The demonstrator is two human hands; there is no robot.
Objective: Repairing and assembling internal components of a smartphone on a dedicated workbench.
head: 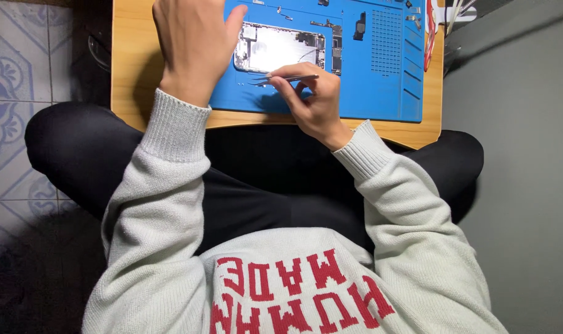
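Person seated cross-legged in a pale grey knitted sweater, a small light wooden table (128,74) across the lap, its near edge carrying a blue silicone work mat (380,74). Right hand (312,102), near the mat's near edge, pinches slim metal tweezers (285,78) between thumb and fingers, tips pointing left. Farther in, the left hand (191,43) rests loosely curled, thumb touching the left end of an opened phone chassis with bare silver interior (281,48) at mat centre; it holds nothing.
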